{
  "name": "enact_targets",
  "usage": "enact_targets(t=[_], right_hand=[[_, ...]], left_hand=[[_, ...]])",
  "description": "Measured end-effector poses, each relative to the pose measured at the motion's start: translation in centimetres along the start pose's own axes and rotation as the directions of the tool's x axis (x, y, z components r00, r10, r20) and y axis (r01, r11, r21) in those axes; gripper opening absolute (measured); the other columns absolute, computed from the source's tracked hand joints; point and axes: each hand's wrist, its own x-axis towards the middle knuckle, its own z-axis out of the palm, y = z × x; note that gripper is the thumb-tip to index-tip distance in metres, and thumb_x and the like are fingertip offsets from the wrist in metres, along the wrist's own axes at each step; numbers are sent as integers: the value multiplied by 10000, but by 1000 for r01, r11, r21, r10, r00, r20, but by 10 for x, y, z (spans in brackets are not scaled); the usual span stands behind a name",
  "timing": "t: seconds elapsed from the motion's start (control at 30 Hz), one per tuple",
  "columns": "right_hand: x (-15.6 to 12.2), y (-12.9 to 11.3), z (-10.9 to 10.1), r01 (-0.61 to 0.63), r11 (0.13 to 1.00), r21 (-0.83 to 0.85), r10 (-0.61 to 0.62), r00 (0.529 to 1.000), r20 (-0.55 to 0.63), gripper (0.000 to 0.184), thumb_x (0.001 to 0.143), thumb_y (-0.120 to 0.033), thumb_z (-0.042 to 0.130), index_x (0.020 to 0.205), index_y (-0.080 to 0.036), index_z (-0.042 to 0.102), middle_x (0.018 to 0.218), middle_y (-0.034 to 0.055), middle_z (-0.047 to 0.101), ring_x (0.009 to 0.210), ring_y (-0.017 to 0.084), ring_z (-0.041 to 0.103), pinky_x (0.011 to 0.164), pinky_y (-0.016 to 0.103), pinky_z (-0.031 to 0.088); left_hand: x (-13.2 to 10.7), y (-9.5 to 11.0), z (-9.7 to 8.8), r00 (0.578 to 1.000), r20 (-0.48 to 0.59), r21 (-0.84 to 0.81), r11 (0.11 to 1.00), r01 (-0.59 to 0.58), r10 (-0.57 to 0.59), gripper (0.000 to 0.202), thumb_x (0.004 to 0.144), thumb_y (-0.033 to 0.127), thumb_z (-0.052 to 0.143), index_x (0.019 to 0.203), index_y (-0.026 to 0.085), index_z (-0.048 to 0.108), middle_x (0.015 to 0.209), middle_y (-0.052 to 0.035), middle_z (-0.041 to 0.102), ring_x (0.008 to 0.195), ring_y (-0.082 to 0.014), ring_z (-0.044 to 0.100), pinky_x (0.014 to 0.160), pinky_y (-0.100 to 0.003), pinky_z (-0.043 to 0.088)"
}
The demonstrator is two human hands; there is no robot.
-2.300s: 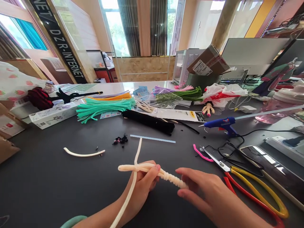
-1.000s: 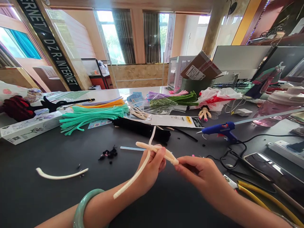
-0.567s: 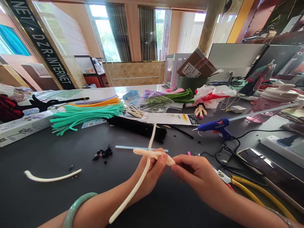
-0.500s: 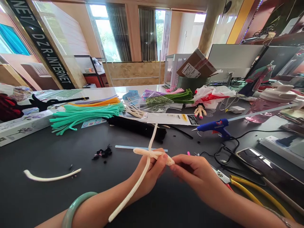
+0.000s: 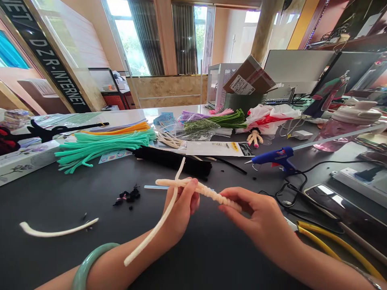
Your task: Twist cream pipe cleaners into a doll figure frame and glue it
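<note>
Presently the left hand (image 5: 181, 205) pinches a cream stem (image 5: 165, 182); at its three o'clock, the right hand (image 5: 256, 213) closes loosely around the ribbed end (image 5: 214, 195).

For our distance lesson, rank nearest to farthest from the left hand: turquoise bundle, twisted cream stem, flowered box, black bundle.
1. Twisted cream stem: in the left hand
2. Black bundle: beyond
3. Turquoise bundle: farther left
4. Flowered box: far left

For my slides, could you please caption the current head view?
Left hand and right hand hold a partly ridged cream pipe-cleaner piece above a dark tabletop.
</note>
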Motion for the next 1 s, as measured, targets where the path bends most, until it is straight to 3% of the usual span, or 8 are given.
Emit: enact_targets(t=[0.3,0.77,1.0], right_hand=[[-4,4,2,92,996,-13,-93,983,-161,176,803,-318,580,717,-234,708,539,-34,639,450,113,539,472,205,409],[-9,4,4,85,996,-12,-86,983,-164,178,798,-289,592,680,-232,712,478,-55,613,409,90,524,465,181,430],[-8,3,4,72,997,29,-68,989,-134,178,802,-273,588,673,-224,701,477,-65,594,424,81,525,558,182,470]], left_hand=[[-8,0,8,996,83,-70,997,46,-40,365,828,331,442,498,208,348,403,84,304,378,-65,304,422,-230,257],[-13,-3,9,984,180,-7,1000,-1,2,344,850,366,424,541,221,379,407,80,333,393,-82,307,434,-248,265],[-15,-6,7,969,246,49,998,-31,18,345,878,372,395,572,214,396,436,74,357,417,-88,343,457,-246,290]])
